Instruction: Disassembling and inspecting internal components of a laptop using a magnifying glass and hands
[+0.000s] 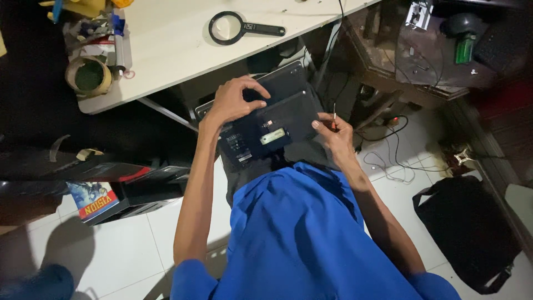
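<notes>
A black laptop [288,111] lies upside down on my lap, its underside facing up with labels and an open small compartment near the middle. My left hand [236,100] rests on the laptop's upper left part, fingers curled over its base. My right hand [333,133] sits at the laptop's right edge and pinches a thin small screwdriver [334,111] that points upward. I wear a blue shirt [305,233].
A white table [177,44] stands ahead with a black magnifying glass [236,26], tape rolls [89,75] and clutter at its left end. A dark wooden desk [433,55] is at the right. A black bag [472,228], cables [394,161] and boxes [111,194] lie on the tiled floor.
</notes>
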